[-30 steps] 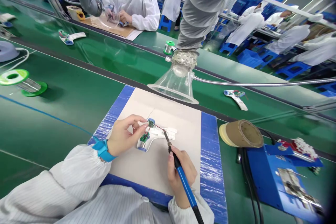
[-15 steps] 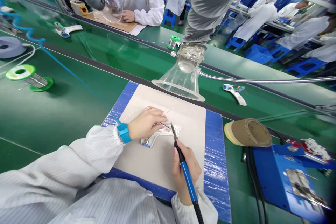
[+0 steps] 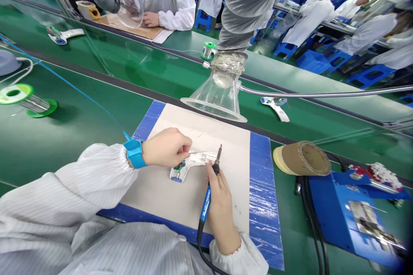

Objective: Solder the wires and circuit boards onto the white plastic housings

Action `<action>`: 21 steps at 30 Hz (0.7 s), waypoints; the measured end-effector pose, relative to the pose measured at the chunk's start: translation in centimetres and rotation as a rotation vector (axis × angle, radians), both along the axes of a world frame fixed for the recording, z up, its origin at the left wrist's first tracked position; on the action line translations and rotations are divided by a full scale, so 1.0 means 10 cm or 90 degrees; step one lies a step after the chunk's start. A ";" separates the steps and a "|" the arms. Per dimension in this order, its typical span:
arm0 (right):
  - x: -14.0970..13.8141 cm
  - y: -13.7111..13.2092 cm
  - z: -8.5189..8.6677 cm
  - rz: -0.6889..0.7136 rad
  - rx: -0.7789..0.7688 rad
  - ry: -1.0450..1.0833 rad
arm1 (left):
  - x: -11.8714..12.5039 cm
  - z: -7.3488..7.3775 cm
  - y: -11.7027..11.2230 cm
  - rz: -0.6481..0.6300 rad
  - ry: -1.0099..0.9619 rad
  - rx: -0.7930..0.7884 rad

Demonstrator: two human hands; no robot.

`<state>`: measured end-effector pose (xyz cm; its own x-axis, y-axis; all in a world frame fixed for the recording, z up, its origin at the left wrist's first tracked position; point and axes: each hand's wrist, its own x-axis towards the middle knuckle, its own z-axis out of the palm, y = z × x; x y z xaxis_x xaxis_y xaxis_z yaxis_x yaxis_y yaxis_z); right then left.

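Observation:
My right hand is shut on a blue soldering iron, whose metal tip points up and away, just right of the white plastic part. That part lies on the beige work board and carries a small green circuit board at its lower end. My left hand curls over its upper end, fingertips pinching a thin wire. The hand hides part of the white piece. A blue wrist strap circles my left wrist.
Blue tape edges the board. Beyond it stand a clear fume funnel on a grey hose, a similar white part, a tan cylinder and a blue soldering station. A solder spool sits left; a co-worker works across the bench.
My left hand has moved right and down over the white part, which now lies lower on the board. The soldering iron has swung, its tip now pointing up and its handle leaning left.

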<state>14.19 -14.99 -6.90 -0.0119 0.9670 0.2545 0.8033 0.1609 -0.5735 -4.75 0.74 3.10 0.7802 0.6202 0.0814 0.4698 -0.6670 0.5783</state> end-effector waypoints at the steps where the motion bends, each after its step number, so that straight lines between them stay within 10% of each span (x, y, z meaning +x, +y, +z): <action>1: 0.00 0.00 0.00 0.000 0.005 -0.005 | 0.01 -0.01 -0.01 0.014 0.000 -0.034; 8: 0.00 0.03 0.03 -0.005 0.015 -0.014 | 0.22 -0.34 -0.04 0.159 -0.085 -0.318; 21: -0.06 0.01 0.29 -0.091 0.195 0.107 | 0.29 -0.45 -0.20 0.243 -0.096 -0.215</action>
